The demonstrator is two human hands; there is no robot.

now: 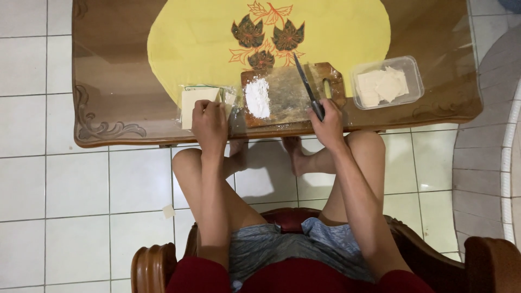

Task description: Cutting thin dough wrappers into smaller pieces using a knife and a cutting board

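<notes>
My left hand (209, 123) rests on a clear plastic pack of pale square dough sheets (195, 102) at the table's near edge, fingers pinching at its top. My right hand (327, 126) grips the dark handle of a knife (306, 86), whose blade lies angled across a wooden cutting board (296, 93). A heap of white flour (257, 97) sits on the left part of the board, between my two hands.
A clear plastic container (415, 70) holding cut pale dough squares stands right of the board. The brown table (114, 81) bears a yellow oval mat (217, 32) with a leaf pattern. White tile floor lies below, with a small scrap (169, 211) on it.
</notes>
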